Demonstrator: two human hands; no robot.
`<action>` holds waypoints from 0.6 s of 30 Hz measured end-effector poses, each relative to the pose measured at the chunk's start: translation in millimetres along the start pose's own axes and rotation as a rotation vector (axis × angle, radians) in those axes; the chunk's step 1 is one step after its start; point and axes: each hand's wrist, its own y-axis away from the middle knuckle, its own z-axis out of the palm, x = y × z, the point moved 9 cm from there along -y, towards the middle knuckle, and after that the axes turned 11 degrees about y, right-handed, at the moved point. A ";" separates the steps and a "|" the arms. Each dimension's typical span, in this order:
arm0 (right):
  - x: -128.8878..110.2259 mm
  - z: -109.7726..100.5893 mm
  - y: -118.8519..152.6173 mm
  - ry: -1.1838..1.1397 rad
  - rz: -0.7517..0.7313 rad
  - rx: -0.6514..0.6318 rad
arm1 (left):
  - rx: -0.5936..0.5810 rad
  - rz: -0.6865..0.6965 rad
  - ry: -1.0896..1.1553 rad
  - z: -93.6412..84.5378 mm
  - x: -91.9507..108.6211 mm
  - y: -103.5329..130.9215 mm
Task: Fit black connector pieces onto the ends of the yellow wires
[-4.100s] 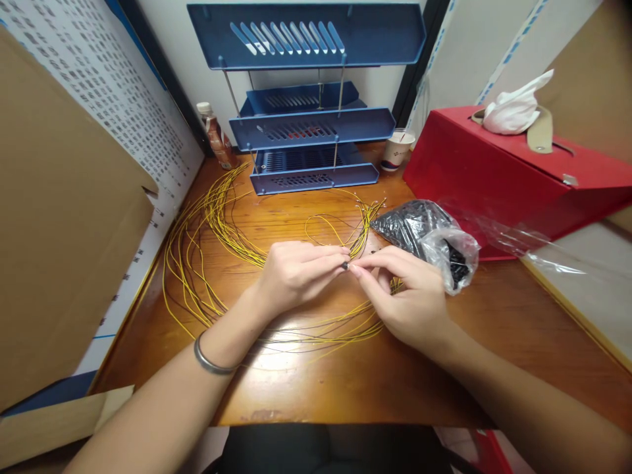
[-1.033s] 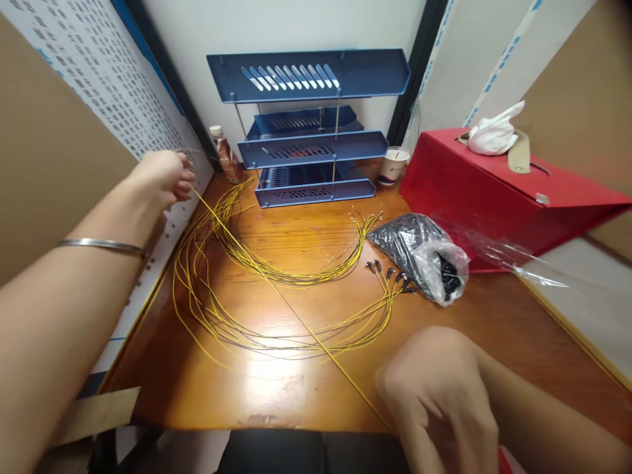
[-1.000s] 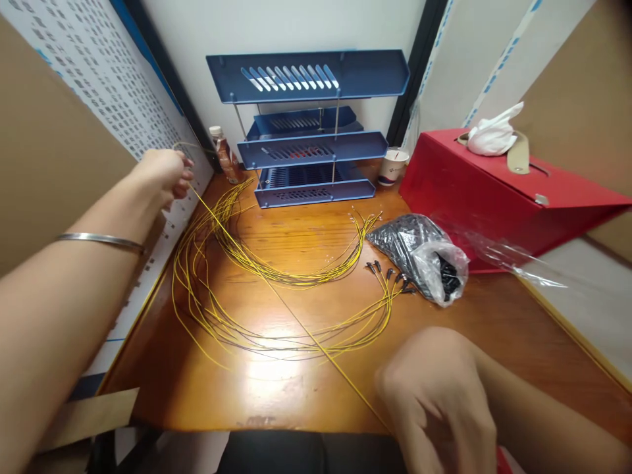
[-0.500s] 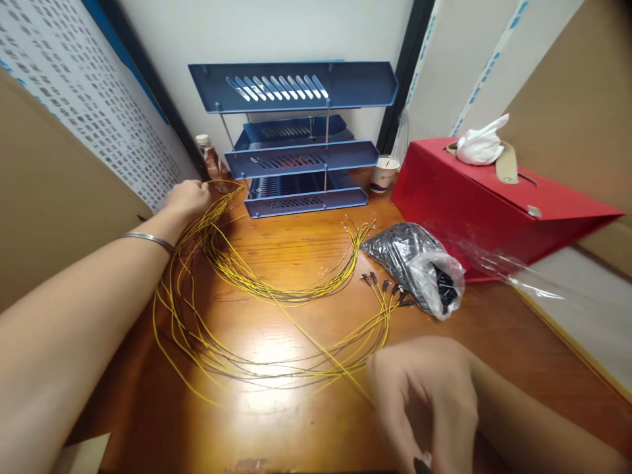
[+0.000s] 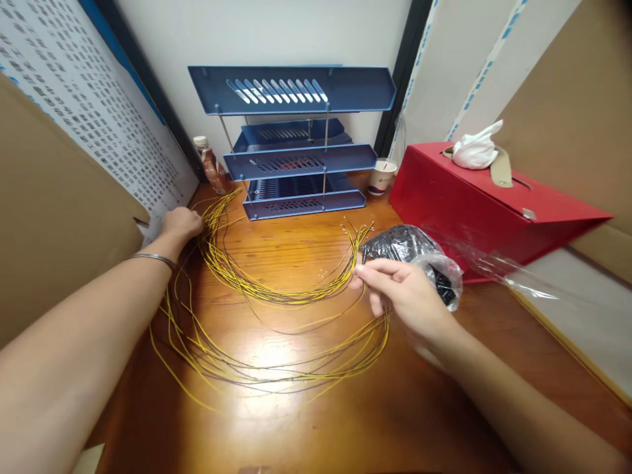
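Yellow and dark wires (image 5: 276, 297) curve across the wooden table in an upper bundle, with a looser lower bundle (image 5: 276, 378) nearer me. My left hand (image 5: 184, 225) is closed at the left bend of the wires; what its fingers hold is hidden. Near the right ends of the upper bundle, my right hand (image 5: 390, 286) pinches a wire end with a small black connector (image 5: 364, 258). Just behind this hand lies a clear plastic bag (image 5: 402, 242) of black parts. The lower bundle's right ends are covered by my right hand.
A blue three-tier tray rack (image 5: 303, 158) stands at the back, between a bottle (image 5: 211, 164) and a paper cup (image 5: 382, 176). A red box (image 5: 459, 204) with tissue (image 5: 476, 148) on top sits at the right. Cardboard (image 5: 54, 210) borders the left side.
My right hand has moved up and away from me, from the front edge to the wire ends beside the bag. My left hand has come slightly nearer. The long crossing wire has shifted.
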 end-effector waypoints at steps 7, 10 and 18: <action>-17.9 -26.4 -37.8 0.976 -0.051 0.120 | 0.079 -0.062 -0.246 -9.9 6.4 12.6; -25.5 -25.0 -57.7 1.319 -0.062 0.115 | 0.110 -0.045 -0.276 -17.5 17.5 27.6; -20.1 -28.3 -107.5 1.540 0.002 0.196 | 0.121 0.000 -0.286 7.7 53.6 77.6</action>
